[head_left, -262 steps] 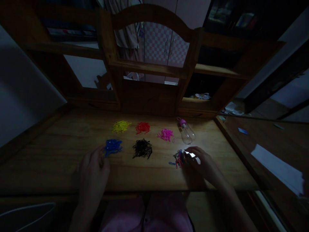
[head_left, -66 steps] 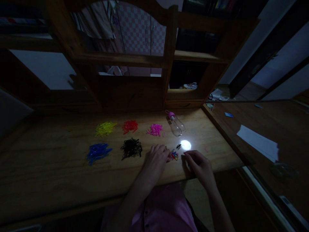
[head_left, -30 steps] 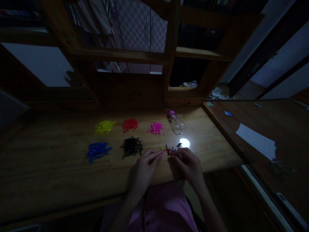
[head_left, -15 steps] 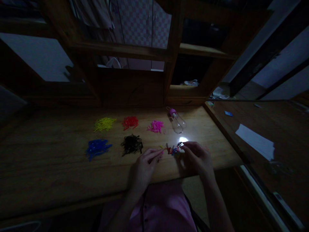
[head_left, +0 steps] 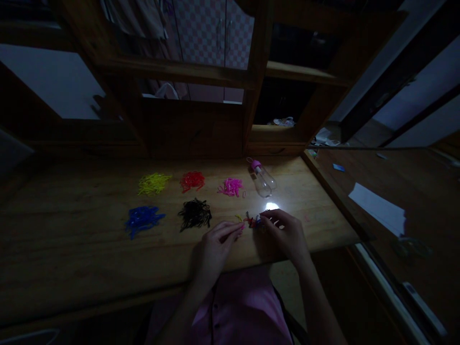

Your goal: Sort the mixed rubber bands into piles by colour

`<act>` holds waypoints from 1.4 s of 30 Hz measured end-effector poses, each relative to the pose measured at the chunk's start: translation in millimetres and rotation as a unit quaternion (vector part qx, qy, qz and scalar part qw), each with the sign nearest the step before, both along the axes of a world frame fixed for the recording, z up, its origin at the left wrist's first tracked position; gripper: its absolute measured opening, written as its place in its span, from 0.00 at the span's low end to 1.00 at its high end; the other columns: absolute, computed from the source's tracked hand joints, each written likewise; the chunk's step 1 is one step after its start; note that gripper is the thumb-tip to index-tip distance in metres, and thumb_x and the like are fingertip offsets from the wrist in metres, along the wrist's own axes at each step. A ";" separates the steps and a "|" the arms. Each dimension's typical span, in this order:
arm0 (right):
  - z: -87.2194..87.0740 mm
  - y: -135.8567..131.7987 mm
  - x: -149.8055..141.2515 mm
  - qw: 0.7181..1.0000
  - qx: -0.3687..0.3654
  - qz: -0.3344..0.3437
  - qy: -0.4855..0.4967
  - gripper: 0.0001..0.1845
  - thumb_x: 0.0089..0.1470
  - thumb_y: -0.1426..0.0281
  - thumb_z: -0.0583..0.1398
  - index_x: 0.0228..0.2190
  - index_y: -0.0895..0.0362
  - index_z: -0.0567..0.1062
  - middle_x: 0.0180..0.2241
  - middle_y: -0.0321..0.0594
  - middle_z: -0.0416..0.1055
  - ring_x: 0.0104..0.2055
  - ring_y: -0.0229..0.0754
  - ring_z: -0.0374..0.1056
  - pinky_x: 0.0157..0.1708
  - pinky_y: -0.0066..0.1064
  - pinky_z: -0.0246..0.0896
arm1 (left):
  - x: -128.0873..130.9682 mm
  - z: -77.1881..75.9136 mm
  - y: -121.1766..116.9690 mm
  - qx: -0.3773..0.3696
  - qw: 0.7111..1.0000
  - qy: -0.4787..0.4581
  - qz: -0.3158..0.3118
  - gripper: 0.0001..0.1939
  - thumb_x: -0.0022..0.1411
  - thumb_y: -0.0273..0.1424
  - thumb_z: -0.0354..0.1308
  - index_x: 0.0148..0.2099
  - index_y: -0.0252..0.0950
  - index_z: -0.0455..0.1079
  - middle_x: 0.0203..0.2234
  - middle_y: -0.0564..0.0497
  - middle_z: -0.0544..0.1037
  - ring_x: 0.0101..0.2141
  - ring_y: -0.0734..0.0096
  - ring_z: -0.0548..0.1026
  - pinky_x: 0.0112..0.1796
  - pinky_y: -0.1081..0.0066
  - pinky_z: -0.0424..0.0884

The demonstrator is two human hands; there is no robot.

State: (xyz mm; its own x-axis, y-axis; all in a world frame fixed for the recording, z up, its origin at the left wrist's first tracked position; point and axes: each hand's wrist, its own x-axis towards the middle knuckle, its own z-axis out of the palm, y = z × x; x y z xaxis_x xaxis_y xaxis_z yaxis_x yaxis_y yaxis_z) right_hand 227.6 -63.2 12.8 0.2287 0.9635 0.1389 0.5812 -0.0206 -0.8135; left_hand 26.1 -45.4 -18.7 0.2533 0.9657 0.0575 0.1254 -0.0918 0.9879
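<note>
My left hand [head_left: 218, 247] pinches at least one pink paper clip [head_left: 242, 226] between thumb and fingers, just above the desk. My right hand [head_left: 285, 232] is closed in a pinch, its fingertips at a small mixed heap of paper clips [head_left: 251, 221] in red, black and blue; what they grip is too small to tell. A yellow paper clip [head_left: 238, 218] lies between the hands. Beyond them are sorted heaps of paper clips: black [head_left: 195, 214], blue [head_left: 143, 219], yellow [head_left: 154, 184], red [head_left: 192, 181] and pink [head_left: 230, 187]. One loose clip [head_left: 244, 195] lies beside the pink heap.
A clear bulb-shaped bottle [head_left: 264, 182] with a pink cap lies behind my right hand, near a bright spot of light [head_left: 272, 206]. A wooden shelf unit [head_left: 194, 129] rises at the desk's back. Papers [head_left: 377, 208] lie on a side surface at right.
My left hand has come from the blue heap to the mixed heap and pinches pink. My right hand reached right toward black clips, then came back left to the heap, which has shrunk.
</note>
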 end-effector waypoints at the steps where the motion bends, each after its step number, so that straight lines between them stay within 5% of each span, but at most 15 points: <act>1: -0.2 2.5 -2.3 1.000 -0.001 0.012 -0.019 0.07 0.55 0.67 0.62 0.33 0.55 0.80 0.31 0.38 0.78 0.29 0.40 0.71 0.29 0.30 0.64 | 0.2 0.5 0.1 0.000 1.000 -0.001 0.000 0.10 0.63 0.30 0.59 0.44 0.42 0.80 0.36 0.50 0.80 0.36 0.69 0.77 0.38 0.74 0.73; 15: 1.0 11.4 -13.6 0.984 -0.042 0.030 -0.169 0.10 0.50 0.76 0.59 0.31 0.52 0.79 0.33 0.39 0.76 0.32 0.42 0.71 0.32 0.30 0.62 | 2.4 0.2 -0.3 0.024 1.000 0.013 0.010 0.09 0.62 0.30 0.59 0.43 0.42 0.80 0.36 0.50 0.80 0.37 0.68 0.78 0.38 0.73 0.73; 20: 2.6 12.2 -8.7 0.997 -0.032 -0.007 -0.075 0.09 0.51 0.70 0.62 0.36 0.54 0.79 0.30 0.39 0.76 0.28 0.41 0.71 0.28 0.30 0.63 | 2.0 2.0 1.2 -0.003 1.000 -0.017 0.015 0.09 0.62 0.31 0.60 0.42 0.41 0.80 0.36 0.49 0.81 0.37 0.67 0.78 0.39 0.72 0.73; 24: 7.5 10.4 -1.2 0.997 -0.019 -0.025 0.065 0.11 0.51 0.63 0.64 0.36 0.56 0.79 0.29 0.39 0.77 0.26 0.40 0.69 0.25 0.29 0.63 | 2.5 11.6 0.6 -0.093 0.992 -0.089 0.007 0.09 0.59 0.33 0.63 0.41 0.39 0.81 0.38 0.47 0.82 0.38 0.65 0.79 0.38 0.71 0.74; 31: 31.0 -2.0 -11.2 0.968 -0.009 0.006 0.250 0.12 0.48 0.63 0.68 0.35 0.55 0.79 0.30 0.39 0.77 0.27 0.38 0.69 0.25 0.27 0.63 | 25.2 31.5 -10.0 -0.304 0.891 -0.337 -0.024 0.14 0.54 0.28 0.66 0.45 0.33 0.80 0.42 0.43 0.82 0.47 0.61 0.78 0.55 0.63 0.68; 38: 43.7 -16.5 -27.3 0.992 0.043 0.080 0.087 0.05 0.55 0.69 0.63 0.34 0.53 0.80 0.35 0.40 0.76 0.36 0.41 0.71 0.29 0.30 0.63 | 41.7 33.6 -12.6 -0.363 0.795 -0.486 -0.029 0.12 0.57 0.20 0.55 0.38 0.30 0.79 0.42 0.44 0.81 0.48 0.63 0.77 0.59 0.64 0.65; 42: 45.9 -20.8 -24.6 0.992 0.073 0.071 0.080 0.07 0.58 0.68 0.60 0.37 0.53 0.80 0.40 0.42 0.74 0.39 0.43 0.70 0.31 0.31 0.65 | 38.6 42.9 -10.1 -0.402 0.766 -0.501 -0.007 0.16 0.62 0.21 0.46 0.39 0.26 0.78 0.39 0.40 0.81 0.44 0.65 0.79 0.58 0.65 0.67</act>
